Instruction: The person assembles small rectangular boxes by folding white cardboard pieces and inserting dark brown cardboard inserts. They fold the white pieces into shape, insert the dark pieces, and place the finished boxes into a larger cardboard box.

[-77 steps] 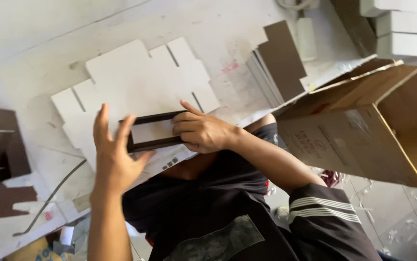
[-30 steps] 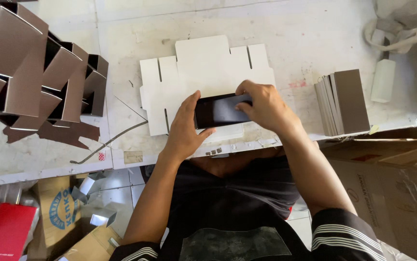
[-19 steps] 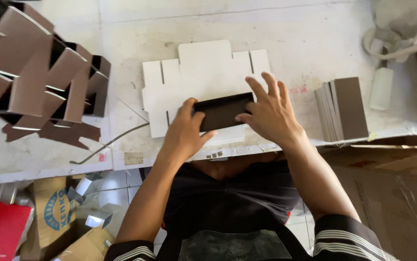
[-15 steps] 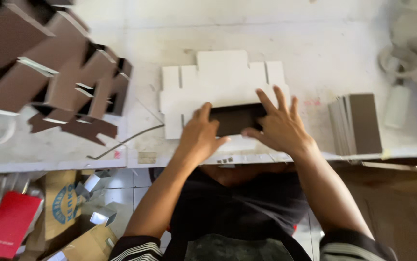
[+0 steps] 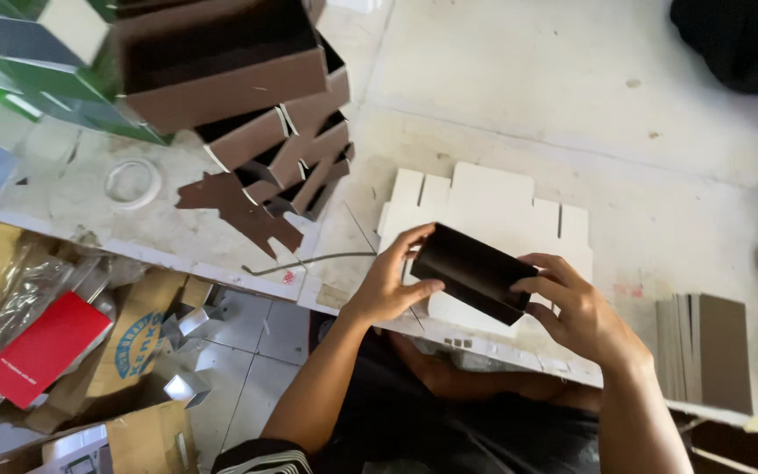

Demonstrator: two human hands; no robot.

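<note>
A dark brown folded cardboard box [image 5: 474, 273] is lifted just above the front edge of the white worktable [image 5: 572, 114]. My left hand [image 5: 394, 281] grips its left end and my right hand [image 5: 572, 309] grips its right end. Under the box lies a stack of flat white die-cut cardboard blanks [image 5: 493, 206]. A row of finished brown boxes [image 5: 273, 132] leans in a pile at the upper left of the table.
Flat brown cardboard sheets [image 5: 708, 351] are stacked at the right. A white tape ring [image 5: 132, 182] and a brown cardboard cut-out [image 5: 234, 206] lie at the left. A thin cable [image 5: 308, 261] crosses the table edge. Below left are a red packet [image 5: 43, 349] and cardboard cartons [image 5: 137, 434].
The brown piece was pressed flat on the white blanks; now both hands hold it raised as a box shape. The view has swung left, showing more of the brown pile.
</note>
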